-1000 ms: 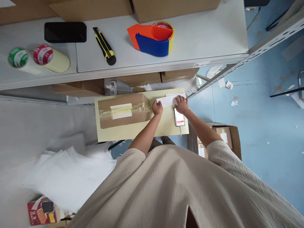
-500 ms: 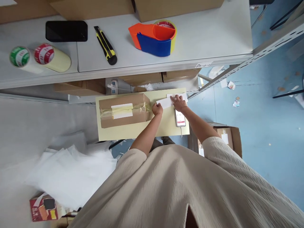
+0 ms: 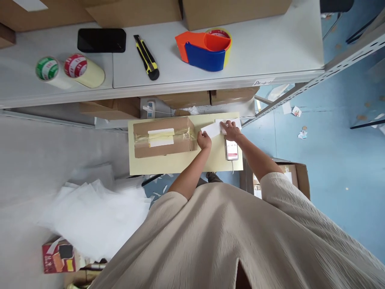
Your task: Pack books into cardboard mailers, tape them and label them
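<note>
My left hand (image 3: 204, 140) is closed in a fist, gripping the near-left end of a white paper slip (image 3: 211, 129). My right hand (image 3: 231, 131) lies over the slip's other end with its fingers spread, pressing it down. Beneath that hand, more white paper (image 3: 237, 121) shows at the back right of the pale yellow table (image 3: 177, 162). Just below my right hand rests a phone (image 3: 232, 151) with a lit screen and a white cable. A taped cardboard box (image 3: 162, 147) with a white label sits left of my left hand.
On the grey shelf (image 3: 270, 52) ahead lie a dark phone (image 3: 101, 40), a box cutter (image 3: 146, 58), a tape dispenser (image 3: 204, 56) and tape rolls (image 3: 84, 71). An open carton (image 3: 303, 180) stands to the right. White sheets (image 3: 96, 212) are piled at the left.
The camera view has shifted slightly, so the shelf and table appear farther right. Both hands stay at the paper, with little other visible movement.
</note>
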`<state>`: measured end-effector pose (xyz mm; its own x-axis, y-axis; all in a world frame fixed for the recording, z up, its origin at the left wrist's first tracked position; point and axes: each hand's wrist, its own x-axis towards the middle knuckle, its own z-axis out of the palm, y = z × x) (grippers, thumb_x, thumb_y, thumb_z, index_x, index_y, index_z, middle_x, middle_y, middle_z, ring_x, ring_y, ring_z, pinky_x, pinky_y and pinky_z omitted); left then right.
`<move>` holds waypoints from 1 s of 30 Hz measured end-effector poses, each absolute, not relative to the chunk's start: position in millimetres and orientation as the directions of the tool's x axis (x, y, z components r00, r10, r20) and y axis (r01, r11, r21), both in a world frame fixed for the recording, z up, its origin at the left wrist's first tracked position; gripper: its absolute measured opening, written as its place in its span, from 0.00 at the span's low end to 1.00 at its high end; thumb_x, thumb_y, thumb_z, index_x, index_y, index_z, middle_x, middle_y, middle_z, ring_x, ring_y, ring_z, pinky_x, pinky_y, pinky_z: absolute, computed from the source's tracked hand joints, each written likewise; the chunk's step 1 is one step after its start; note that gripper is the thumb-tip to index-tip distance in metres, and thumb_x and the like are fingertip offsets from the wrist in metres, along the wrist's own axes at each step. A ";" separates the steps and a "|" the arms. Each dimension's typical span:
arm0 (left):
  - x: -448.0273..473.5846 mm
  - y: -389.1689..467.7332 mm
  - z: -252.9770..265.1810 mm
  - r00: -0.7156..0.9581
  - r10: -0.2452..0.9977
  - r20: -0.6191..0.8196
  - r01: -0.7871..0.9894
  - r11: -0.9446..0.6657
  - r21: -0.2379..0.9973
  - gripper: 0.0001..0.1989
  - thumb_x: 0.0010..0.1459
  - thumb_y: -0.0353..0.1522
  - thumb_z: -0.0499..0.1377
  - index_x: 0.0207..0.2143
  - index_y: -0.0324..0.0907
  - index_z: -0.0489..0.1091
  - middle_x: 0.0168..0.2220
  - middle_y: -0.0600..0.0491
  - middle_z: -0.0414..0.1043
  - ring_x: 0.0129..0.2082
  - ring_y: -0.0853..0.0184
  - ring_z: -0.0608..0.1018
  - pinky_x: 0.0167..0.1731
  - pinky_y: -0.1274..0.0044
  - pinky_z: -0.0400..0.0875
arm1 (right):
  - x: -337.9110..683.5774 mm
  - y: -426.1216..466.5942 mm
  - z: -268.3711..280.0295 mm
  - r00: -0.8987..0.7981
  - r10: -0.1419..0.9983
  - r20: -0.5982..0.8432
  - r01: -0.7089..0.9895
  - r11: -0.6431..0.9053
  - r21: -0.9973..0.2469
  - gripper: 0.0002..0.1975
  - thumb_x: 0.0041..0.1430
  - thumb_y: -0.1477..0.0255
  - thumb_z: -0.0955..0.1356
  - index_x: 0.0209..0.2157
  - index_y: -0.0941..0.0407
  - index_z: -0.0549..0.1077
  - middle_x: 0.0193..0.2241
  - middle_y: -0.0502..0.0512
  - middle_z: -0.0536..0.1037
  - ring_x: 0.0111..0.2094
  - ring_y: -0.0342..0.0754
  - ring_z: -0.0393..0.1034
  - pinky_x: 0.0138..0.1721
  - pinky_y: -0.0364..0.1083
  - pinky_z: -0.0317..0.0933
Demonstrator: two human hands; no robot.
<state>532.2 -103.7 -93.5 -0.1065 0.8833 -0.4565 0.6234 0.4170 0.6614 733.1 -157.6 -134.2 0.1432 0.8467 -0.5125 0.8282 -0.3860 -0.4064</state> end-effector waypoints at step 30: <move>302.1 -70.8 50.7 0.513 0.748 0.422 0.553 -0.664 0.504 0.24 0.77 0.31 0.54 0.68 0.50 0.79 0.47 0.44 0.74 0.47 0.56 0.77 0.50 0.68 0.73 | 483.5 -128.2 110.0 0.183 0.950 -0.254 -0.202 -0.216 -0.955 0.27 0.47 0.45 0.84 0.34 0.51 0.81 0.35 0.53 0.85 0.43 0.53 0.81 0.52 0.53 0.76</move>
